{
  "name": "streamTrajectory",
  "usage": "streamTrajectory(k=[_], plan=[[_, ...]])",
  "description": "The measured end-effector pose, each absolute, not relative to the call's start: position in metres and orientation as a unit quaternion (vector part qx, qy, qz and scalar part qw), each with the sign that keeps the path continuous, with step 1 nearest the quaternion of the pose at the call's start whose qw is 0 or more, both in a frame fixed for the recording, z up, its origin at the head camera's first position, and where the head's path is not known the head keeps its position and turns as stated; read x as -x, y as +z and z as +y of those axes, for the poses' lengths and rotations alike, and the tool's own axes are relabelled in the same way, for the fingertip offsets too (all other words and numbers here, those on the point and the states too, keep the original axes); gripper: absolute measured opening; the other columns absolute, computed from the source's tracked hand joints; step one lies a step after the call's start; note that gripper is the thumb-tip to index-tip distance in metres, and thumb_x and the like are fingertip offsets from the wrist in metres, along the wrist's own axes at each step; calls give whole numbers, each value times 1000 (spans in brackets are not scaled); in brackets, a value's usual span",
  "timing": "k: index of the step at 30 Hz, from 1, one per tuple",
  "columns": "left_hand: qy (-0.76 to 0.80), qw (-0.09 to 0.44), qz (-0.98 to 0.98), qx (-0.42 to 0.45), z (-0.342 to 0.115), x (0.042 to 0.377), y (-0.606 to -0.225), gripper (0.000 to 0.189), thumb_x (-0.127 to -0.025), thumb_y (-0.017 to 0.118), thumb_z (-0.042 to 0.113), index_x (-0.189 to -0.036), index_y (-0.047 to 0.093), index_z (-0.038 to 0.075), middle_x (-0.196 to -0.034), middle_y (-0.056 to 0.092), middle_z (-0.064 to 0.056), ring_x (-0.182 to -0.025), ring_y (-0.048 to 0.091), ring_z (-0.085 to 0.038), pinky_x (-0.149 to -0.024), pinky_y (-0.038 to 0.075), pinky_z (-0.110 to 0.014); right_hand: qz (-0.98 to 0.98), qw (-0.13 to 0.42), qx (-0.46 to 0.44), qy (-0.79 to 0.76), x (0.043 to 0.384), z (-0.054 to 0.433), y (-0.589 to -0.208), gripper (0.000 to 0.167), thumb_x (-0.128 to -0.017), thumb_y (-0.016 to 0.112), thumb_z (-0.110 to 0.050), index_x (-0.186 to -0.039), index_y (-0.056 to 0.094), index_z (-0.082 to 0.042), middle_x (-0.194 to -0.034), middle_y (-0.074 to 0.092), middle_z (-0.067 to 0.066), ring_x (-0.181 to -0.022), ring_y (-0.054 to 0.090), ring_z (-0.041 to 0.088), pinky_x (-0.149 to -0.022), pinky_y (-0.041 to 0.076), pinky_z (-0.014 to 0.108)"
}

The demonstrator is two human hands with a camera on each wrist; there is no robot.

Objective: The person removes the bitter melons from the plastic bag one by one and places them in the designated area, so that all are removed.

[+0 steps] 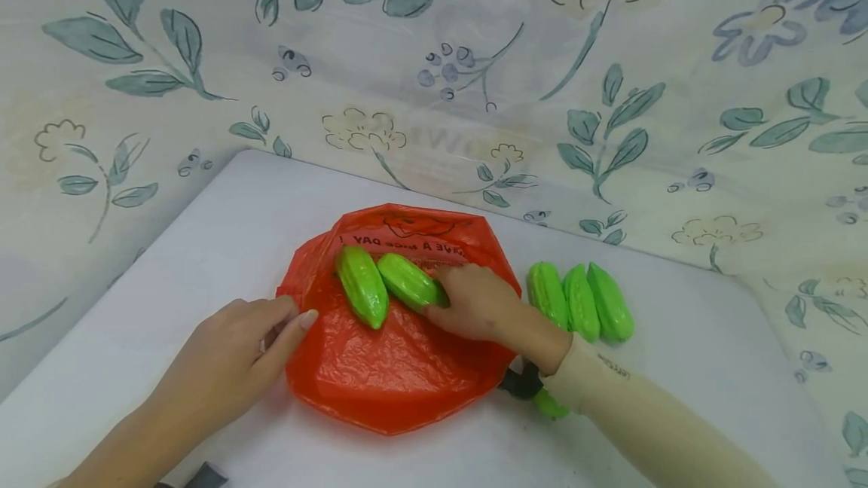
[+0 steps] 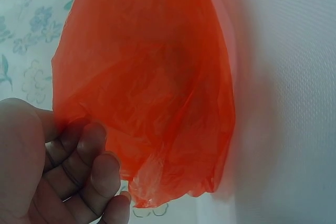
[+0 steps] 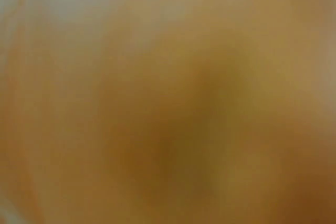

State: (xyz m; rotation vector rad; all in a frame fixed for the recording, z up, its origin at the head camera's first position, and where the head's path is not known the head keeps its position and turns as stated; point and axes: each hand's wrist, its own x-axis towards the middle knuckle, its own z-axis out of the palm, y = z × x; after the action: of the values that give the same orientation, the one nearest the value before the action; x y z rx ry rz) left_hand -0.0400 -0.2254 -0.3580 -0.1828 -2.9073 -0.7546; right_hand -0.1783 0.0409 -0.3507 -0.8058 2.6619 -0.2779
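Note:
A red plastic bag [image 1: 386,379] with its mouth spread wide lies in front of me in the head view. My left hand [image 1: 230,352] pinches the bag's left rim between thumb and fingers; the left wrist view shows that hand [image 2: 68,166] beside the thin red plastic [image 2: 157,77]. Inside the bag lies a glossy, long green ridged fruit [image 1: 364,288]. Next to it, my right hand [image 1: 478,303] reaches in over the right rim and grips the near end of a second green ridged fruit [image 1: 407,279]. The right wrist view is only an orange-brown blur.
Right of the bag, three more green fruits [image 1: 581,303] lie side by side on the white table [image 1: 692,367]. Another green fruit [image 1: 549,405] shows partly beneath my right wrist, near a black wrist mount [image 1: 522,381]. A floral cloth [image 1: 434,96] stands behind the table.

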Motion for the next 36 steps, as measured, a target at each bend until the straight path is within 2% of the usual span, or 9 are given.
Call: streamTrajectory(k=[14,36], plan=[[-253,56,-964,56,-229,43,-352,22,-103,68,30,-86,57,22,-67,48,10,-71,48,-15,-59,44,-27,935,189,276,-119,179,47,-346,32,-95,77,-38,-114,63,-17,-88,63,-3,-80,61,16,-69,54,27],[-256,45,-964,56,-229,46,-351,21,-102,70,29,-87,58,22,-68,48,9,-71,49,-14,-60,47,-26,927,214,276,-136,171,53,-348,32,-96,75,-38,-117,64,-16,-84,63,-4,-75,62,13,-65,54,24]])
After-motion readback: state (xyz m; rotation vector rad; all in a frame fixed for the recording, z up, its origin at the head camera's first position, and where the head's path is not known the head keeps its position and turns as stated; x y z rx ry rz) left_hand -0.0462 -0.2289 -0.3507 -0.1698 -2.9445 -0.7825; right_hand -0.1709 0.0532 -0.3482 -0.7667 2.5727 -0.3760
